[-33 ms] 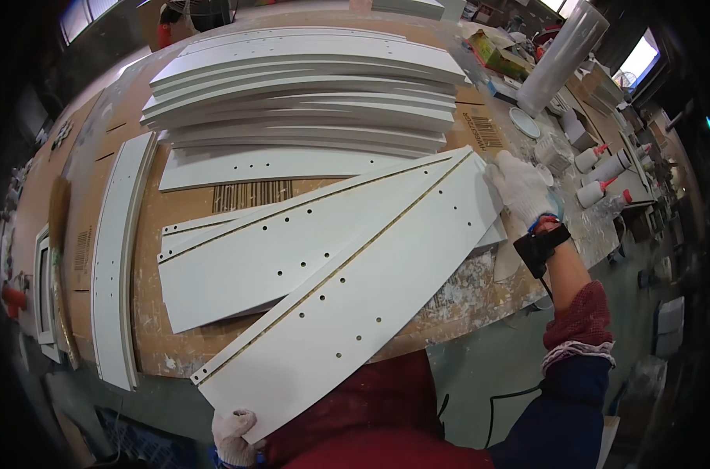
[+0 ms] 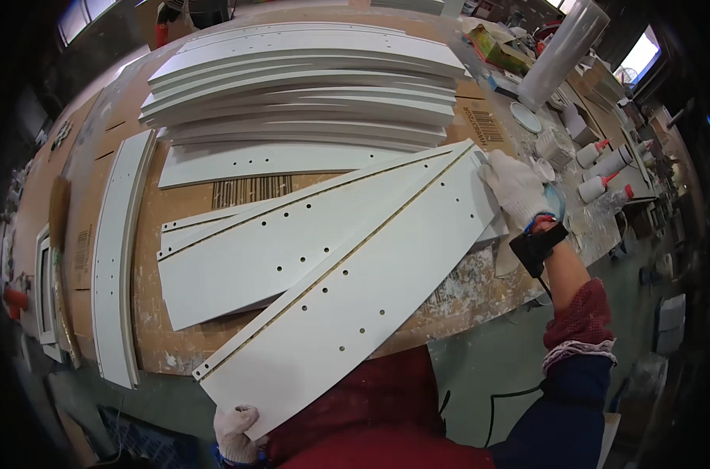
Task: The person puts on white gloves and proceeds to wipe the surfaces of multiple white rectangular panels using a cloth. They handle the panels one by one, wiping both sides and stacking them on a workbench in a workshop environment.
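Note:
A long white panel (image 2: 347,293) with drilled holes and a brown groove along one long edge slants across the table toward me. In a white knitted glove, my left hand (image 2: 236,434) grips its near left corner, thumb on top and the other fingers hidden beneath. My right hand (image 2: 518,187), gloved too, is closed on the far right end, its fingertips at the edge. Beneath lies another grooved white panel (image 2: 238,254), fanned out to the left and partly covered. The edge of a further panel (image 2: 191,223) shows behind that one.
Behind lies a tall stack of white panels (image 2: 300,86). Several stand together at left beside a brush (image 2: 60,211). Glue bottles (image 2: 593,187), a round lid (image 2: 525,117) and a clear plastic roll (image 2: 562,55) occupy the right side. Paint-spotted cardboard (image 2: 480,277) covers the table.
The held panel has shifted very slightly away from me, and both hands have moved a little with it. The other panels look the same.

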The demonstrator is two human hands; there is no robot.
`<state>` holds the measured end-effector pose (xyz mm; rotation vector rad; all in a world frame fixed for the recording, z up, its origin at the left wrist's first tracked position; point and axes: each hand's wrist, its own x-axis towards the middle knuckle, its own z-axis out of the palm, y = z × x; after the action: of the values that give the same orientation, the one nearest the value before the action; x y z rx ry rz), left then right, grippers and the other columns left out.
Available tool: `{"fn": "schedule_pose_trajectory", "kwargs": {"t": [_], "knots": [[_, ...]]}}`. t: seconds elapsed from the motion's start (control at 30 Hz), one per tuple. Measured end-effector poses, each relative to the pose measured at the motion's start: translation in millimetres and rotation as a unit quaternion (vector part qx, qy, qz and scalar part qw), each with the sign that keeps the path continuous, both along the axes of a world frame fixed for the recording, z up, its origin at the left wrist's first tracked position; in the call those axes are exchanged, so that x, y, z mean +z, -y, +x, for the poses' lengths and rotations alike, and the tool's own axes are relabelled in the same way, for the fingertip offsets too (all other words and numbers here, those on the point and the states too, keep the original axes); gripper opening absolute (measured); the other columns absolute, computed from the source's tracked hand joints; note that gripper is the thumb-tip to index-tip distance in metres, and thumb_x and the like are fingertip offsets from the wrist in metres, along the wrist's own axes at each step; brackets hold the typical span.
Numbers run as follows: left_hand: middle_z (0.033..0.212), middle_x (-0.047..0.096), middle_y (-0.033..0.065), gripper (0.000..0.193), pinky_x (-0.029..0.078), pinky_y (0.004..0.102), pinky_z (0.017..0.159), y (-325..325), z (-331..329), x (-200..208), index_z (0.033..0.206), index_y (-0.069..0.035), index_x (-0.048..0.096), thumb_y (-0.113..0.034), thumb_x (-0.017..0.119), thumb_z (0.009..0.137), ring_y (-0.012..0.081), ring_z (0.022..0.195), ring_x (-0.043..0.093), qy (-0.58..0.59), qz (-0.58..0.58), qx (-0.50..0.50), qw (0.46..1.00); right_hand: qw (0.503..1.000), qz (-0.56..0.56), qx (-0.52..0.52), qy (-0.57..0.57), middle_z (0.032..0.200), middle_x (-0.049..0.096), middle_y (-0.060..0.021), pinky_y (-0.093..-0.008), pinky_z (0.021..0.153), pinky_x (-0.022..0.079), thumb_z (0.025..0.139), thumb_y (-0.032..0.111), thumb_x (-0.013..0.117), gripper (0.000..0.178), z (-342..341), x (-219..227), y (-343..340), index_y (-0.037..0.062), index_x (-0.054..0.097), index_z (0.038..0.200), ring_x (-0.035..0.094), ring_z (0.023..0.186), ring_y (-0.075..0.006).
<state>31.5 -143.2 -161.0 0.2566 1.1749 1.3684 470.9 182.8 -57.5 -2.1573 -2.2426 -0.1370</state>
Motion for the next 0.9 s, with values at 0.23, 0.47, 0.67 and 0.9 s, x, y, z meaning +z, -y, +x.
{"fn": "schedule_pose_trajectory", "kwargs": {"t": [0.23, 0.47, 0.67, 0.9], "knots": [[0.084, 0.060, 0.0095, 0.020, 0.052, 0.0280, 0.047, -19.6, 38.7, 1.3, 0.103, -0.001, 0.055, -0.009, 0.058, 0.085, 0.0187, 0.059, 0.061, -0.180, 0.006, 0.023, 0.983, 0.969, 0.094, 0.224, -0.030, 0.070, 0.059, -0.0136, -0.0438, 0.055, 0.049, 0.092, 0.030, 0.052, 0.025, -71.3, -24.9, 59.7, 0.0073, 0.053, 0.081, 0.061, 0.062, -0.0334], [0.124, 0.055, 0.0094, 0.070, 0.049, 0.0393, 0.091, -56.1, 68.4, 25.1, 0.134, -0.008, 0.042, -0.063, 0.041, 0.091, 0.0263, 0.110, 0.056, 0.170, 0.107, 0.068, 0.977, 0.875, 0.141, 0.445, -0.127, 0.063, 0.048, -0.0035, -0.0289, 0.036, 0.036, 0.081, 0.017, 0.053, 0.009, -243.9, -27.0, 232.6, 0.0087, 0.053, 0.078, 0.049, 0.047, -0.0138], [0.118, 0.058, 0.0095, 0.040, 0.052, 0.0344, 0.087, -46.0, 39.2, 9.6, 0.122, -0.005, 0.049, -0.035, 0.052, 0.096, 0.0215, 0.107, 0.060, 0.197, 0.114, -0.115, 0.967, 0.879, 0.015, 0.449, -0.161, 0.068, 0.054, -0.0071, -0.0340, 0.037, 0.043, 0.084, 0.018, 0.051, 0.011, -202.4, -41.2, 194.4, 0.0071, 0.051, 0.085, 0.059, 0.054, -0.0186], [0.100, 0.064, 0.0093, 0.020, 0.060, 0.0308, 0.057, -45.2, 57.9, 30.2, 0.111, -0.007, 0.053, -0.019, 0.055, 0.095, 0.0227, 0.080, 0.069, 0.104, -0.020, 0.068, 0.992, 0.973, 0.080, 0.193, 0.096, 0.084, 0.062, -0.0183, -0.0447, 0.068, 0.050, 0.092, 0.034, 0.052, 0.028, 25.7, -37.2, 33.1, 0.0065, 0.056, 0.091, 0.062, 0.082, -0.0345]]}}
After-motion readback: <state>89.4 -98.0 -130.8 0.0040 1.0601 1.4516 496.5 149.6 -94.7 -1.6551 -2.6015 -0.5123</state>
